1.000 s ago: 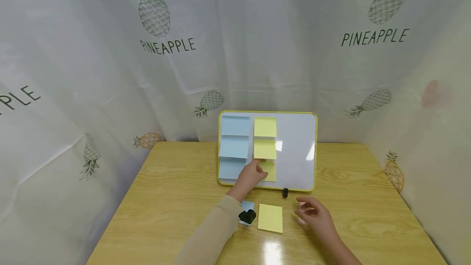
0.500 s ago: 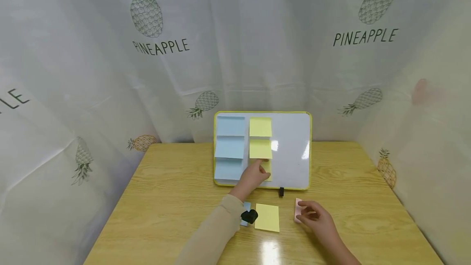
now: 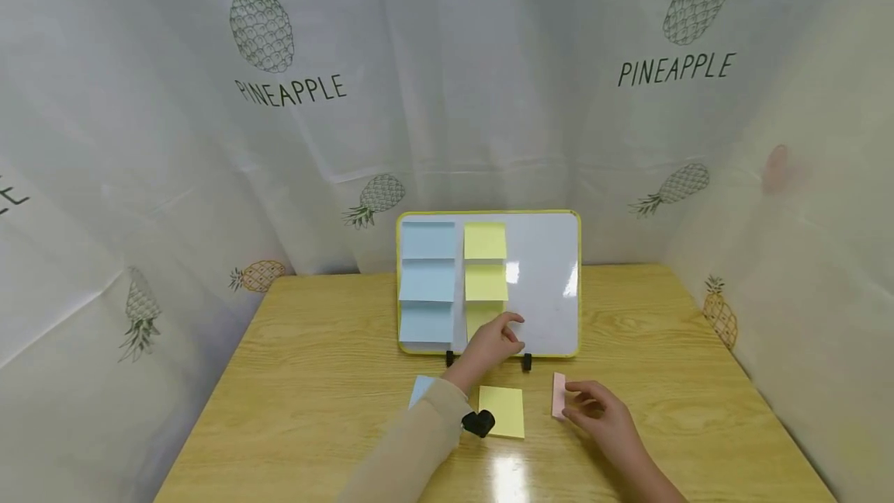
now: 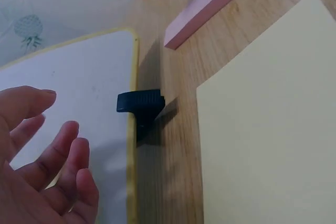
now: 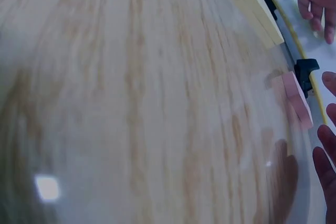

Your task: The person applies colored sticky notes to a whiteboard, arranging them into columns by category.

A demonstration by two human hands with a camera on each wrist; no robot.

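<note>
My left hand (image 3: 489, 346) is in front of the whiteboard (image 3: 545, 286), partly covering the lowest yellow note (image 3: 482, 315); its fingers are spread and hold nothing. In the left wrist view the left hand (image 4: 50, 156) shows relaxed fingers. My right hand (image 3: 606, 418) is just right of the pink pad (image 3: 558, 396), which stands on its edge, fingers loosely bent around empty air. Whether a fingertip touches the pad is hard to tell. Two more yellow notes (image 3: 485, 241) and three blue notes (image 3: 427, 281) are stuck on the board in columns.
On the wooden table (image 3: 300, 379) a yellow pad (image 3: 504, 410) lies between my hands, and a blue pad (image 3: 421, 388) is partly hidden by the left sleeve. Black feet (image 3: 527, 362) hold the board's lower edge. A pineapple-printed curtain (image 3: 475, 99) hangs behind.
My left hand has come off the lowest yellow note and moved slightly right. The pink pad shows more clearly, with the right hand a little farther from it. The head view has shifted.
</note>
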